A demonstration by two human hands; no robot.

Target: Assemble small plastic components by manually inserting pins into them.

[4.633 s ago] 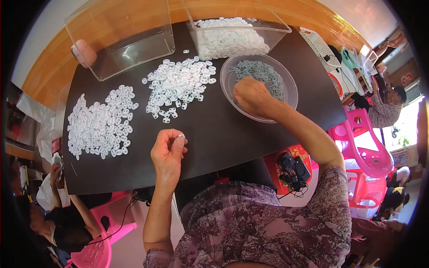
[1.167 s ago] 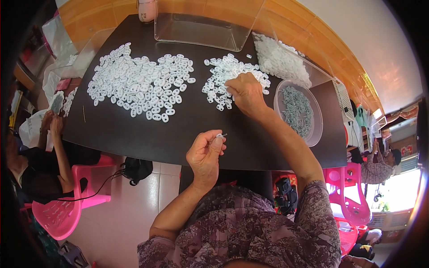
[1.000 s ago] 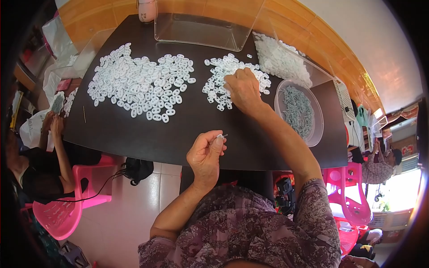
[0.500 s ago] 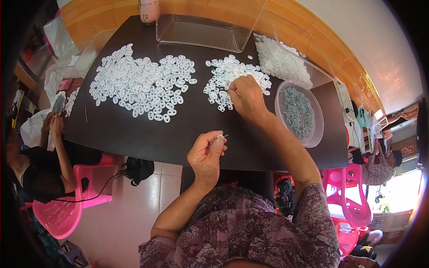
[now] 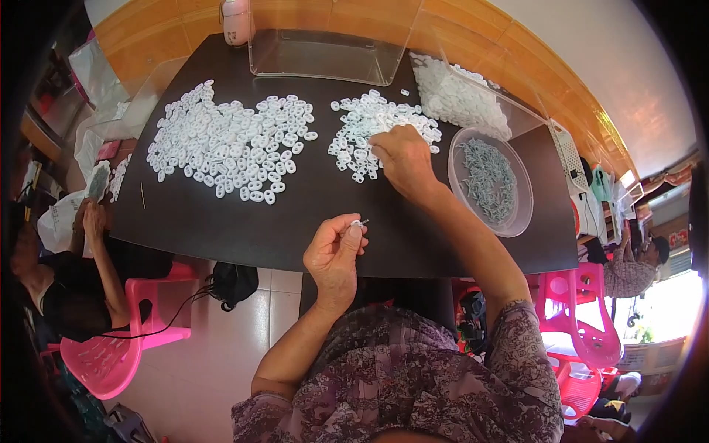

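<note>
**Bare table near me, clutter beyond**

My left hand (image 5: 336, 255) hangs over the near strip of the black table (image 5: 221, 229), which lies bare from edge to edge. My right hand (image 5: 402, 159) rests on the smaller heap of white rings (image 5: 369, 133), boxed in by the clear bowl (image 5: 491, 181) just to its right. A dark lane runs between that heap and the large spread of white rings (image 5: 233, 144). The far edge is walled by a clear box (image 5: 325, 55) and a clear tray of white pieces (image 5: 458, 96).
</note>
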